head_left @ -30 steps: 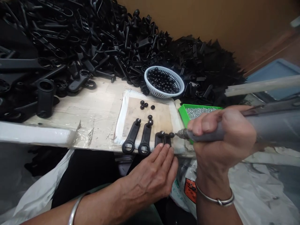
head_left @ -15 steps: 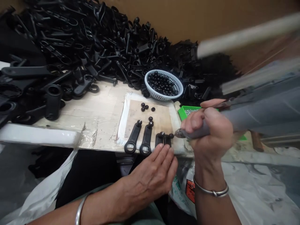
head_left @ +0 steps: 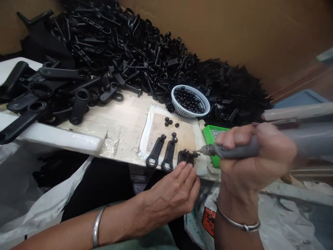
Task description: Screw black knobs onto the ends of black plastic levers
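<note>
My left hand (head_left: 171,192) presses its fingertips, held together, on two short-looking black plastic crank handles (head_left: 182,158) at the table's front edge, covering their lower ends. A dark round knob (head_left: 195,155) sits at the top of the right one. In my right hand (head_left: 270,149) is a grey power screwdriver (head_left: 238,150), fingers wrapped round its body. Its bit points left, close to that knob; whether they touch I cannot tell. Left of my fingers lie two more crank handles, one (head_left: 156,152) beside the other (head_left: 170,154), each with a round knob at its upper end.
Several loose black knobs (head_left: 170,122) lie on the cloth-edged pad (head_left: 145,133). Behind stands a pale blue basket (head_left: 191,114) of knobs. A green tray (head_left: 208,136) of small screws is partly behind the screwdriver. Black plastic parts (head_left: 125,52) are heaped along the back.
My right hand has drawn the screwdriver back to the right, and it lies more level. The view has shifted slightly. My left hand stays on the same handles.
</note>
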Demonstrator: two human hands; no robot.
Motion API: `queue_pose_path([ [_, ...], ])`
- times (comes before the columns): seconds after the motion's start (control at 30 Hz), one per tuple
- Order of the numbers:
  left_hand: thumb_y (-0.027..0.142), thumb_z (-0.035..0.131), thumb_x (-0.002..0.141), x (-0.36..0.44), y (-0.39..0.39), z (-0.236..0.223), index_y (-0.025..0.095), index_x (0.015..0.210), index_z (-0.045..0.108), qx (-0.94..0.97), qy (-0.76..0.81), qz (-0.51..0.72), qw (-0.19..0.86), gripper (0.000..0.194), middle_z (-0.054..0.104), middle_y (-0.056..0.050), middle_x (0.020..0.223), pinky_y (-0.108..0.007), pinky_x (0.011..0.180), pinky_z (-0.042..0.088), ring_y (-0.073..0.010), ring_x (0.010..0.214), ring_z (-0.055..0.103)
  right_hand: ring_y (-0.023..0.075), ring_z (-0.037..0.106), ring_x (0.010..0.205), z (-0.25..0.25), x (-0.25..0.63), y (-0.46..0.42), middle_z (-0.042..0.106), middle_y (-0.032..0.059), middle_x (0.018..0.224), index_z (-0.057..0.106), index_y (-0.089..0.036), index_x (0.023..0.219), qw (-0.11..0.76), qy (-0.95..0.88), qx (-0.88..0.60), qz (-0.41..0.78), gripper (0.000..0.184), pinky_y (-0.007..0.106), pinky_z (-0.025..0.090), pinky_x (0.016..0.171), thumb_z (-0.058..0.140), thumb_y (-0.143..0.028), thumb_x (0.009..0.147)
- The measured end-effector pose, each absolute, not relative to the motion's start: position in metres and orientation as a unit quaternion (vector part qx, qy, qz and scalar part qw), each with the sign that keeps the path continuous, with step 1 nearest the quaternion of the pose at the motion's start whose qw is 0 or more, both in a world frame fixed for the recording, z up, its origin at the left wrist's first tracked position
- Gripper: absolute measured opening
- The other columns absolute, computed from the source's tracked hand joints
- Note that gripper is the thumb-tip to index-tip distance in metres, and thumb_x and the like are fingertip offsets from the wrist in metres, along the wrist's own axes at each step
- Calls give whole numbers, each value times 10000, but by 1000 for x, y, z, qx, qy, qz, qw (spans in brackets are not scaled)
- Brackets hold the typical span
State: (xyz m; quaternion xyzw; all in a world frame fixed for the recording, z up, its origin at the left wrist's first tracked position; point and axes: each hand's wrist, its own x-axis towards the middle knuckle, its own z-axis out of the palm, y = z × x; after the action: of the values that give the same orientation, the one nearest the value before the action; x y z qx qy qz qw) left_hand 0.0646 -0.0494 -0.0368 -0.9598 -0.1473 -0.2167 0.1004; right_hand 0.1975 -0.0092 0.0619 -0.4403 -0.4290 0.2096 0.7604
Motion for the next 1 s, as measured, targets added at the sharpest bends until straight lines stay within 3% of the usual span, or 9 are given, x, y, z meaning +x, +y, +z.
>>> queue_pose_path([
  [0.3,93,401,933,68,-48,-40,20,1219,580,-957,-148,-234,86,346,600,-187,1290,-443,1120,345,-309,1243,550,74,389,370,52,188,1,384,-48,418,446,-193,415,751,-393,-472,243,277,262,365,398,621,-242,625],
  [0.43,87,395,928,68,-48,-40,18,1226,573,-958,-146,-236,74,355,600,-191,1285,-448,1109,357,-313,1241,550,104,416,378,51,188,0,456,-68,440,575,-212,648,767,-397,-446,234,63,268,376,405,610,-177,610],
  [0.53,82,390,925,67,-48,-40,17,1221,576,-958,-146,-237,74,355,606,-189,1277,-443,1112,353,-309,1237,553,115,411,371,51,188,0,479,-84,446,594,-235,791,776,-392,-437,230,222,269,374,399,594,-140,590],
  [0.67,88,400,924,67,-48,-40,22,1217,580,-957,-146,-237,78,350,610,-184,1278,-437,1110,356,-304,1238,555,96,398,364,52,188,0,443,-70,415,561,-202,601,767,-383,-456,237,63,261,359,393,601,-166,569],
  [0.77,87,407,920,68,-48,-40,22,1219,579,-957,-147,-238,80,351,605,-185,1289,-447,1120,342,-304,1244,550,74,397,365,52,188,0,410,-55,398,449,-187,421,749,-394,-477,237,241,255,371,399,606,-201,603],
  [1.0,99,421,920,67,-48,-38,19,1240,565,-961,-145,-226,71,360,590,-195,1313,-449,1132,322,-303,1259,542,78,413,356,49,190,3,417,-57,402,447,-195,460,738,-429,-456,250,236,233,370,379,594,-180,644],
])
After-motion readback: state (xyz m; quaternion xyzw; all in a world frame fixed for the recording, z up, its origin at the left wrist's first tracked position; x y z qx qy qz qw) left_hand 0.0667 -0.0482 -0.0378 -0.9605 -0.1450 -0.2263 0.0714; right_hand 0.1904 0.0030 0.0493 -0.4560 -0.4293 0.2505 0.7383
